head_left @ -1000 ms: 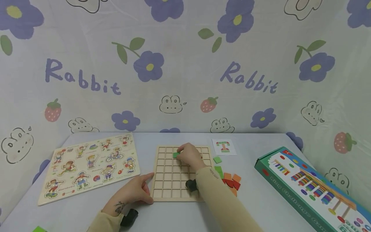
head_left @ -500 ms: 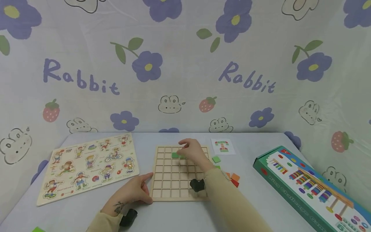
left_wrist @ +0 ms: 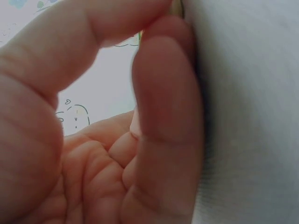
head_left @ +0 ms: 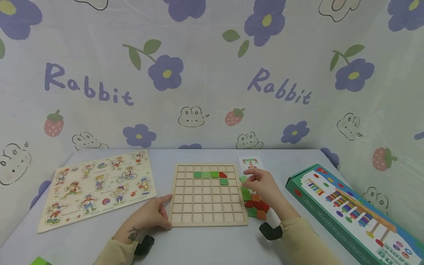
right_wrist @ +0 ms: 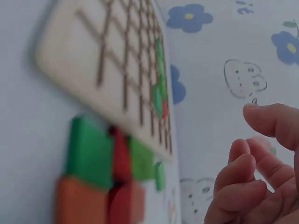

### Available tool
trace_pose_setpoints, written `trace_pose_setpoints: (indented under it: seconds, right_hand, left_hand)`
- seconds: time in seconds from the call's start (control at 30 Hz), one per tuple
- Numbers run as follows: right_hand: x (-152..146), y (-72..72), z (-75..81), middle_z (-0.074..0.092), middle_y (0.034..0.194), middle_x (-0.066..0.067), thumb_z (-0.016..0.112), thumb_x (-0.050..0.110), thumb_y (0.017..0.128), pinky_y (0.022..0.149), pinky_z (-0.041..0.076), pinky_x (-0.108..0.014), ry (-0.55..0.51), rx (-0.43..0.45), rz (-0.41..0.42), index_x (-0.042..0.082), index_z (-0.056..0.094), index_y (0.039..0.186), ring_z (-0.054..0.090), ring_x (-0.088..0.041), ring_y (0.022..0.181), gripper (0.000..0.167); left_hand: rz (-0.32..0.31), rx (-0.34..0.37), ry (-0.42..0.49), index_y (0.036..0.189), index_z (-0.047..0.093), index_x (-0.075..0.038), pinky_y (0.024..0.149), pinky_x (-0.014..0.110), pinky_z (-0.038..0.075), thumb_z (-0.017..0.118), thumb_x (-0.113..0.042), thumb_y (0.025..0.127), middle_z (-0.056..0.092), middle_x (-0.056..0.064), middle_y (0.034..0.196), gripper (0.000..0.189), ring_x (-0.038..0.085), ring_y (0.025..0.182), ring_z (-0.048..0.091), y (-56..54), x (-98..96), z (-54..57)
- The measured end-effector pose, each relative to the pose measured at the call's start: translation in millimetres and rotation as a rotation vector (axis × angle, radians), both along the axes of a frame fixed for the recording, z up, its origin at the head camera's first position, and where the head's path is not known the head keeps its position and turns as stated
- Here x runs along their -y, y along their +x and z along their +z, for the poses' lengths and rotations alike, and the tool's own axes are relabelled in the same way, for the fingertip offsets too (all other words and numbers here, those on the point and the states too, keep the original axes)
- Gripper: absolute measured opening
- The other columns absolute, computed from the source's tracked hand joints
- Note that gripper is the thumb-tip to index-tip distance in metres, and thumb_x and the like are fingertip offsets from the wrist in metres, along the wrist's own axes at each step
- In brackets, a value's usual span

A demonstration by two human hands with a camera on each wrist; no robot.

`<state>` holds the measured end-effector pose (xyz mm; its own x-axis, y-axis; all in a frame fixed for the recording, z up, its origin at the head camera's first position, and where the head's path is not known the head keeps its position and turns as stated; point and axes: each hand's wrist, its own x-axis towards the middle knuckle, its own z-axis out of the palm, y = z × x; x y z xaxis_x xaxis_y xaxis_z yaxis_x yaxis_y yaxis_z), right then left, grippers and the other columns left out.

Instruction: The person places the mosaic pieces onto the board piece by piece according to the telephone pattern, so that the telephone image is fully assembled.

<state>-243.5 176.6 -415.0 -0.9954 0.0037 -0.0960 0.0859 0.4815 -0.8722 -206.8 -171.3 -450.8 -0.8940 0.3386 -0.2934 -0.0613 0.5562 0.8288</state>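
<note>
A wooden grid board [head_left: 208,223] lies flat in mid-table. On its upper part sit a row of green square tiles [head_left: 206,174], a red tile with a curved edge [head_left: 223,175] at the row's right end, and a green tile [head_left: 224,181] just below that one. My left hand [head_left: 147,218] touches the board's left edge, index fingertip higher up and thumb at the near corner. Right of the board, my right hand [head_left: 263,186] hovers by the loose tiles [head_left: 256,204], fingers loosely bent. In the right wrist view nothing shows between those fingers [right_wrist: 238,175].
Behind the right hand lies a partly covered pattern card [head_left: 248,161]. A picture puzzle board [head_left: 109,184] lies at the left, and a green game box [head_left: 344,213] slants at the right. A green piece [head_left: 40,261] shows at the bottom left. A printed cloth hangs behind.
My right hand has left the green tiles on the board and moved right to the loose tiles, uncovering the row. My left hand stays at the board's edge. The head view shifts slightly.
</note>
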Motion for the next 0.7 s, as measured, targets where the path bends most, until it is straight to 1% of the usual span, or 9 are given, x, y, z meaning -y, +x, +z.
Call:
trace_pose_setpoints:
  seconds: [0.17,0.27,0.33,0.5,0.6,0.7]
  right_hand:
    - [-26.6,16.3,-12.1,0.056,0.083,-0.007,0.069,0.015,0.079,0.056,0.042,-0.027,0.084,0.097,-0.055,0.005,0.057,0.12,0.047,-0.018,0.067,0.044]
    - [-37.2,24.5,-15.7,0.057,0.085,-0.008,0.07,0.017,0.078,0.061,0.044,-0.029,0.155,0.138,-0.059,0.004,0.058,0.118,0.049,-0.018,0.073,0.044]
    - [-42.4,28.6,-17.5,0.058,0.087,-0.009,0.07,0.015,0.077,0.063,0.044,-0.029,0.185,0.159,-0.055,0.002,0.058,0.115,0.05,-0.02,0.076,0.042]
    - [-49.5,32.6,-20.5,0.058,0.089,-0.012,0.071,0.011,0.074,0.063,0.042,-0.029,0.262,0.196,-0.057,0.001,0.06,0.101,0.049,-0.023,0.08,0.03]
    - [-50.0,33.2,-21.0,0.058,0.087,-0.011,0.071,0.012,0.075,0.062,0.041,-0.029,0.305,0.209,-0.069,0.002,0.06,0.092,0.048,-0.023,0.08,0.023]
    - [-49.3,34.3,-20.1,0.059,0.084,-0.008,0.072,0.014,0.074,0.061,0.04,-0.029,0.347,0.221,-0.073,0.003,0.06,0.086,0.048,-0.022,0.079,0.02]
  left_hand:
    - [0.005,0.005,-0.001,0.141,0.033,0.001,0.05,0.024,0.04,0.079,0.002,0.058,0.056,0.003,0.062,0.095,0.011,0.052,0.048,0.3,0.2,0.1]
    - [0.013,0.004,-0.002,0.141,0.033,0.001,0.05,0.024,0.04,0.079,0.002,0.058,0.056,0.003,0.062,0.095,0.011,0.052,0.048,0.6,-0.1,0.0]
    - [0.014,0.004,0.0,0.141,0.034,0.001,0.05,0.025,0.04,0.079,0.002,0.058,0.056,0.003,0.062,0.095,0.011,0.051,0.048,0.4,-0.3,-0.3]
    - [0.014,0.009,-0.004,0.141,0.034,0.0,0.05,0.024,0.039,0.079,0.002,0.058,0.056,0.003,0.062,0.094,0.011,0.051,0.047,-0.3,0.0,-0.7]
    - [0.006,0.005,-0.005,0.141,0.033,0.0,0.05,0.025,0.039,0.08,0.001,0.059,0.056,0.003,0.062,0.095,0.011,0.051,0.048,0.1,0.3,0.1]
    - [-0.002,-0.001,-0.001,0.141,0.033,0.001,0.05,0.025,0.039,0.08,0.001,0.059,0.056,0.003,0.062,0.095,0.011,0.051,0.048,0.6,0.3,1.0]
